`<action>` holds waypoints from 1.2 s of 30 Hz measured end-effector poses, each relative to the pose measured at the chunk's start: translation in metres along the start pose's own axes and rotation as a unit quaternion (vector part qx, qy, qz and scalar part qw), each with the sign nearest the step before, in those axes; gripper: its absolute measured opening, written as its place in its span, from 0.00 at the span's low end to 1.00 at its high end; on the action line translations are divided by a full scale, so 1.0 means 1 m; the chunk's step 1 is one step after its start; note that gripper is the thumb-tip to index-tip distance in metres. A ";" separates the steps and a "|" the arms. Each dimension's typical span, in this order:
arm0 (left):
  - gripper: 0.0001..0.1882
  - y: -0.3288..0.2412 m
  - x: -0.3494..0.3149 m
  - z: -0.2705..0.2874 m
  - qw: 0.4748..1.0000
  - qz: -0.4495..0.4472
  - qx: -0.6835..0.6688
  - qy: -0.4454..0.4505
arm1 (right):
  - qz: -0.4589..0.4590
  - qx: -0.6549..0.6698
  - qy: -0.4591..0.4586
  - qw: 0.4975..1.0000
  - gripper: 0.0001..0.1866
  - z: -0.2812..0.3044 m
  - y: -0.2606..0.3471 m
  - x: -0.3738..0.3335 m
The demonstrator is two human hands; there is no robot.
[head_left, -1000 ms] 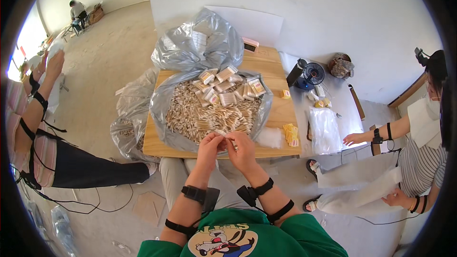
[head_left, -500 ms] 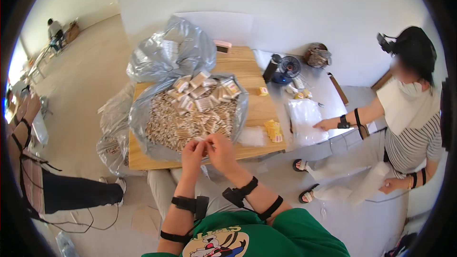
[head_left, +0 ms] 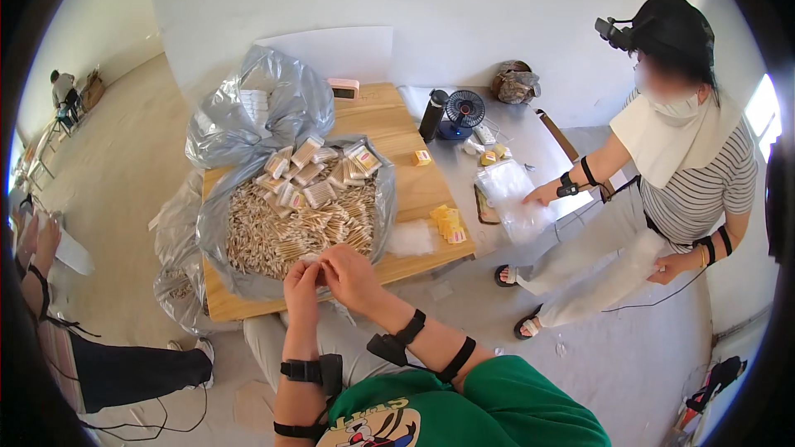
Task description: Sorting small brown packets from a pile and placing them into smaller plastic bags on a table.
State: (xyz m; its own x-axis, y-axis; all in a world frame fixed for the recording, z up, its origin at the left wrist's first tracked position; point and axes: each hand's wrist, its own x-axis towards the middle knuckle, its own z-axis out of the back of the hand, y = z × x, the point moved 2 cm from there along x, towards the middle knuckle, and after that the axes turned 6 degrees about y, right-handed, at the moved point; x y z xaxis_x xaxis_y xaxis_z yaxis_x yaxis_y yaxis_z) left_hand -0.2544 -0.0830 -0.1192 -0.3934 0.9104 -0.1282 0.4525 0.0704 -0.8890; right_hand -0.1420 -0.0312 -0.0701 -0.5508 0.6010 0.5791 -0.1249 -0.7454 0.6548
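Note:
My left hand [head_left: 301, 288] and my right hand [head_left: 349, 275] meet at the near edge of a grey plastic bag [head_left: 214, 240]. The fingers of both are pinched together. A whitish bit shows at the fingertips, too small and covered to name. Just beyond them, the opened bag holds a heap of loose cotton swabs [head_left: 265, 232]. Several clear-wrapped packs of cotton swabs [head_left: 319, 194] lie on top of the heap, toward its far side.
On the wooden table [head_left: 422, 190] are clear film bags [head_left: 411, 238], yellow cards [head_left: 448, 224] and a second grey bag [head_left: 290, 87]. A side table holds a fan [head_left: 464, 109] and a black bottle [head_left: 432, 115]. At right, a co-worker's hand [head_left: 542, 192] touches plastic bags [head_left: 507, 185].
My view has shifted, so the table sits further left in it. Both hands stay pinched together by the swab heap. The co-worker's hand remains at the plastic bags.

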 end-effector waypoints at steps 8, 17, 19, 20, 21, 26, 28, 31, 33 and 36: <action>0.07 0.007 0.003 0.000 0.992 -0.061 0.111 0.026 | -0.018 -0.058 0.039 0.997 0.11 0.003 0.001 0.005; 0.06 0.003 0.010 0.005 0.969 -0.107 0.223 0.018 | -0.058 -0.034 0.061 0.996 0.11 -0.002 -0.008 0.015; 0.06 0.000 0.011 0.004 0.966 -0.111 0.233 0.011 | -0.069 -0.022 0.055 0.996 0.11 -0.002 -0.009 0.016; 0.05 0.000 0.012 0.003 0.956 -0.122 0.265 0.012 | -0.057 -0.027 0.050 0.997 0.12 -0.003 -0.010 0.015; 0.05 -0.001 0.012 0.003 0.946 -0.134 0.296 0.011 | -0.045 -0.031 0.045 0.997 0.12 -0.004 -0.012 0.015; 0.04 -0.010 0.008 -0.002 0.908 -0.162 0.386 -0.010 | -0.056 -0.057 0.072 0.994 0.12 -0.007 -0.020 0.015; 0.05 -0.005 0.014 -0.001 0.918 -0.149 0.366 -0.019 | -0.095 -0.029 0.078 0.992 0.13 -0.007 -0.019 0.017; 0.05 -0.011 0.012 -0.002 0.923 -0.141 0.358 -0.018 | -0.145 0.018 0.076 0.986 0.13 -0.005 -0.017 0.019; 0.04 -0.011 0.014 -0.004 0.923 -0.145 0.357 -0.014 | -0.104 -0.030 0.067 0.992 0.14 -0.007 -0.022 0.019; 0.03 -0.004 0.016 0.003 0.917 -0.149 0.370 -0.003 | -0.088 -0.030 0.072 0.993 0.15 -0.011 -0.025 0.018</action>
State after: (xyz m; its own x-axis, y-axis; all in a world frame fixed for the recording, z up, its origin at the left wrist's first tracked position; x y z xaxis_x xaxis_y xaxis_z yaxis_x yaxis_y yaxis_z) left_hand -0.2651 -0.0703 -0.1188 -0.4173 0.8931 0.1681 -0.3416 0.0172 -0.9397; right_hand -0.1582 -0.0044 -0.0814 -0.6284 0.6790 0.3796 -0.2761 -0.6509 0.7072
